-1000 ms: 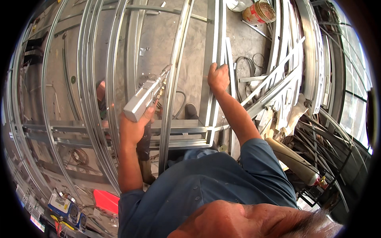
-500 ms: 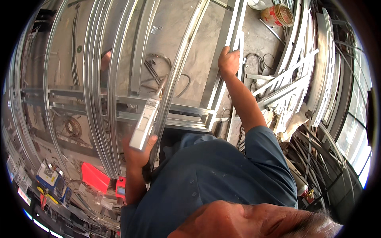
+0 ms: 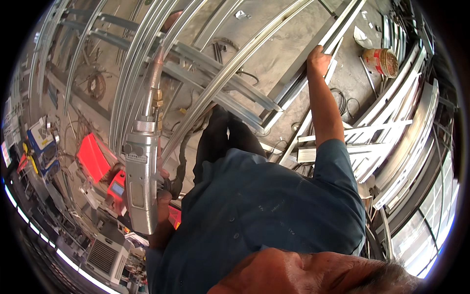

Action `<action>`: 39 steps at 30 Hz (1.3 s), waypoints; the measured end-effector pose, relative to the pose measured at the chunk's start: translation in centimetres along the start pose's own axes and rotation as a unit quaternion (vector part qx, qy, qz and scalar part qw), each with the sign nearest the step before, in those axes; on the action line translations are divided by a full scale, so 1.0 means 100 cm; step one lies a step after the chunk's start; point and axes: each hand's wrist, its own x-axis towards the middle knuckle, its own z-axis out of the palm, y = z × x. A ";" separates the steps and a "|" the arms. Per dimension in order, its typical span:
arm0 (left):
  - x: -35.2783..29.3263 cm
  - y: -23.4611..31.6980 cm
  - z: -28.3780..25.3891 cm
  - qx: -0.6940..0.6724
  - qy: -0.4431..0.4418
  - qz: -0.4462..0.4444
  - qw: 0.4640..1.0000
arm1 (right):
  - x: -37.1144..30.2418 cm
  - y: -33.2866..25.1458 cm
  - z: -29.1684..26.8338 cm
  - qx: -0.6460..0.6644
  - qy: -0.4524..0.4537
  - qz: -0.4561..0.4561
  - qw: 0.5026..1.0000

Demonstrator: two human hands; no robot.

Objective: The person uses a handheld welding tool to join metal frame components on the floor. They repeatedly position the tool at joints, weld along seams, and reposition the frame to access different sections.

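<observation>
My left hand (image 3: 164,196) is wrapped round a silver welding gun (image 3: 142,181), its body large and close to the camera. The gun's narrow copper-coloured nozzle (image 3: 157,61) points away over the metal frame's long rails; whether it touches one I cannot tell. Most of the left fingers are hidden behind the gun body. At the far right of the frame, my right hand (image 3: 319,62) grips a long silver rail (image 3: 338,30), arm outstretched. Crossbars (image 3: 220,81) join the parallel rails in front of me.
Silver profiles (image 3: 391,127) are piled on the right, near a red-and-white bucket (image 3: 381,62). Black cable (image 3: 350,104) coils on the concrete floor. To the left are a red panel (image 3: 93,158), a red device with a screen (image 3: 116,187), a blue machine (image 3: 41,142) and a grey vented unit (image 3: 104,257).
The welding gun has been raised closer to the camera, its nozzle lifted from beside the rail nearest me and moved left. My view has turned; my right hand still holds the rail.
</observation>
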 end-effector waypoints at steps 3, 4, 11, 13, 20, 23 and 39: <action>-0.025 0.019 -0.016 -0.043 0.024 0.007 0.999 | 0.024 0.035 0.010 0.081 -0.018 -0.036 0.996; -0.034 0.025 -0.021 -0.055 0.035 0.004 0.998 | 0.010 0.039 0.005 0.110 -0.021 -0.078 0.991; -0.072 0.047 -0.073 -0.164 0.078 -0.019 0.983 | -0.112 0.108 0.000 0.169 -0.116 -0.144 0.968; -0.084 0.049 -0.083 -0.193 0.086 -0.034 0.977 | -0.134 0.125 0.008 0.131 -0.082 -0.093 0.984; -0.175 -0.007 -0.138 -0.099 0.098 -0.165 0.976 | -0.170 0.145 0.011 0.164 -0.046 -0.189 0.967; -0.197 -0.020 -0.142 0.239 -0.024 -0.114 0.964 | -0.184 0.130 -0.001 0.116 -0.067 -0.156 0.979; -0.198 -0.109 -0.138 0.297 -0.149 -0.112 0.937 | -0.174 0.130 0.006 0.086 -0.015 -0.135 0.987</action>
